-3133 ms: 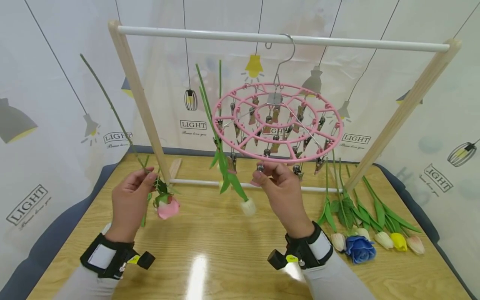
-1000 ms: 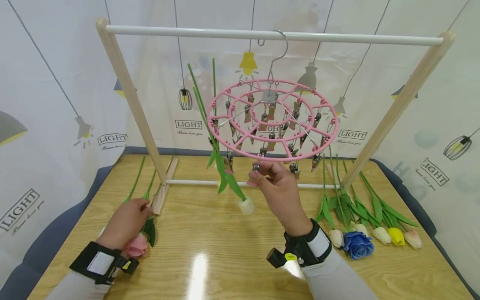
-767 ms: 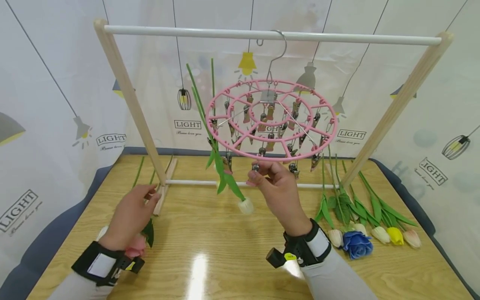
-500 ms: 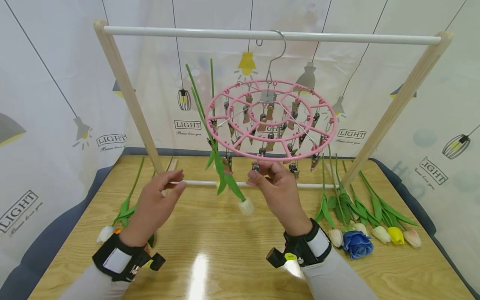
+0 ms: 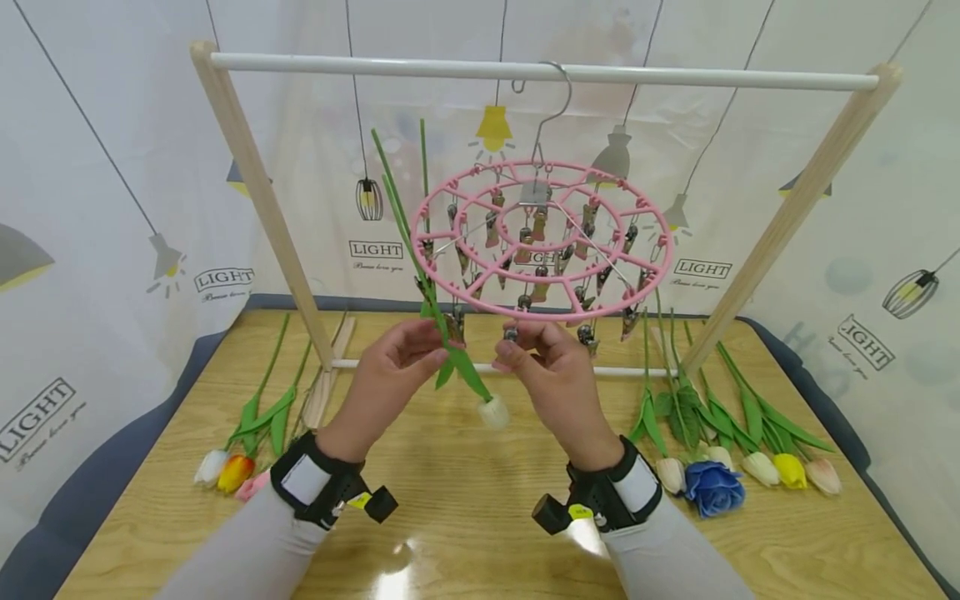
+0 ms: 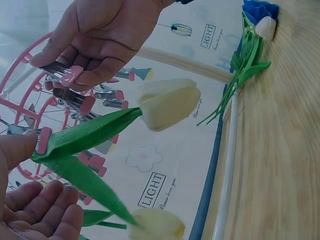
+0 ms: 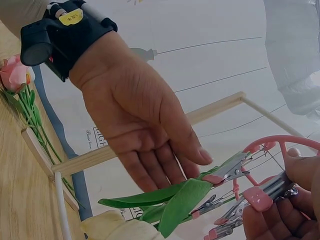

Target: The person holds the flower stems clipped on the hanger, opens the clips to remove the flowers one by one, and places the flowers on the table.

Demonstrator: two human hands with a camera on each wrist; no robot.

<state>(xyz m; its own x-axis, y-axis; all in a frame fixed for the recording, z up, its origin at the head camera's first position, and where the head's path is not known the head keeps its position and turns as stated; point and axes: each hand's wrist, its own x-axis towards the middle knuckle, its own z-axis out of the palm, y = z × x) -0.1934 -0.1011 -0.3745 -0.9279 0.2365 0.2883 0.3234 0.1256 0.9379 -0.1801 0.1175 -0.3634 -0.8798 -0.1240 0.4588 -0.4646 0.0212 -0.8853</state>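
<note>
A pink round clip hanger [image 5: 555,317] hangs from the rack's top bar. My right hand [image 5: 558,367] pinches one of its metal clips [image 6: 70,75], which has pink tips and nothing between them. My left hand [image 5: 393,367] is at the hanger's left side, behind a white tulip [image 5: 493,412] hanging flower-down. Its thumb lies at the clip that grips this tulip's green leaves [image 7: 182,205]; the other fingers are spread loosely below, as the left wrist view shows. A second pale tulip [image 6: 155,225] hangs farther back.
The rack has wooden side posts [image 5: 810,208] and a white top bar [image 5: 337,64]. At left on the table lie a white tulip [image 5: 212,468], an orange tulip [image 5: 236,473] and a pink rose [image 5: 251,485]. At right lie several tulips and a blue rose [image 5: 715,489].
My left hand laid the pink rose down on the table's left side, let go of it, and moved right to the hanging white tulip. My right hand keeps its pinch on the clip.
</note>
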